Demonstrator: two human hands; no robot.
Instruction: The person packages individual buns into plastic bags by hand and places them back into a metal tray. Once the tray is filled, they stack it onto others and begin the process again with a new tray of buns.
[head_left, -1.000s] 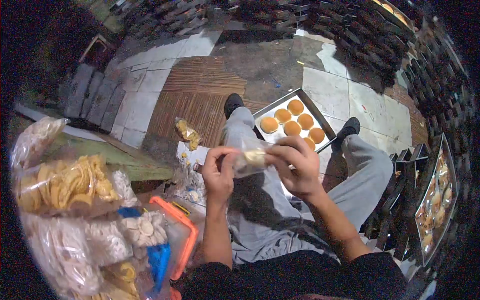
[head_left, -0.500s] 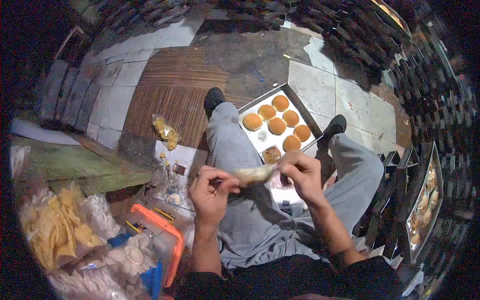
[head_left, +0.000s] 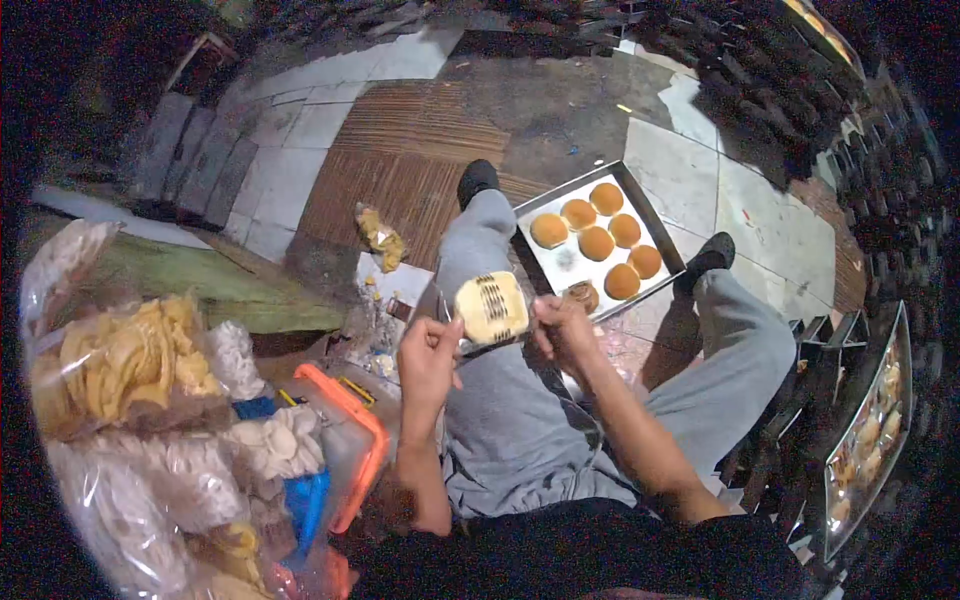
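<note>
A pale yellow round item in a clear wrapper with dark printing point(head_left: 491, 308) is held flat above my lap. My left hand point(head_left: 430, 352) pinches its left edge, thumb on top. My right hand point(head_left: 563, 325) is closed on the wrapper's right edge. Just past my right hand, a shallow tray point(head_left: 649, 292) lies on the floor between my feet. Several golden buns point(head_left: 597, 243) sit in it, and a brown wrapped item point(head_left: 580, 296) lies at its near corner, partly behind my right hand.
At left are clear bags of yellow items point(head_left: 140, 355), bags of pale items point(head_left: 275, 440) and an orange-rimmed container point(head_left: 360, 440). A small yellow bag point(head_left: 381, 238) lies on the floor. At right, another tray point(head_left: 868, 440) of wrapped items stands by dark racks.
The wrapped item has turned from nearly edge-on to face up, showing its printing. The camera view has shifted, so the tray and floor appear further right.
</note>
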